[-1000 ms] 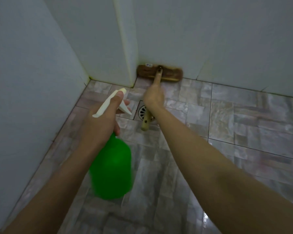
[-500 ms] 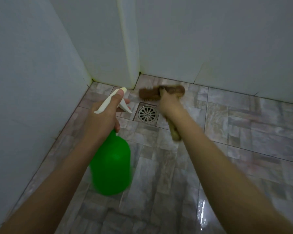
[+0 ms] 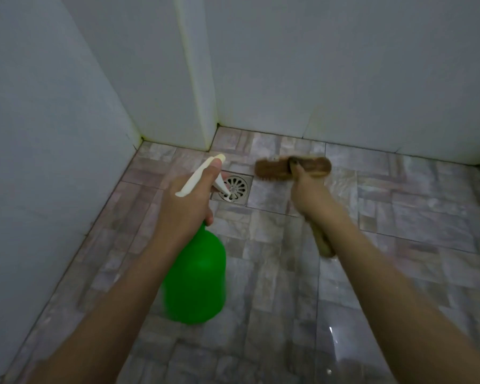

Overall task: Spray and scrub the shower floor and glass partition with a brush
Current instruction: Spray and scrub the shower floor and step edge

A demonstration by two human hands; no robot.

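My left hand [image 3: 185, 202] grips the neck of a green spray bottle [image 3: 196, 281] with a white trigger head, held above the floor left of centre. My right hand [image 3: 309, 194] grips the wooden handle of a brown scrub brush [image 3: 275, 169], index finger stretched along it. The brush head lies on the grey tiled shower floor [image 3: 399, 217], just right of the round metal drain [image 3: 233, 188]. The handle's end sticks out under my wrist.
White walls close in the floor on the left and at the back, with a protruding white corner column [image 3: 197, 79] behind the drain. The floor tiles look wet and shiny at the lower right.
The brush has been pulled back from the base of the back wall towards me and moved right of the drain. The spray bottle has stayed about where it was.
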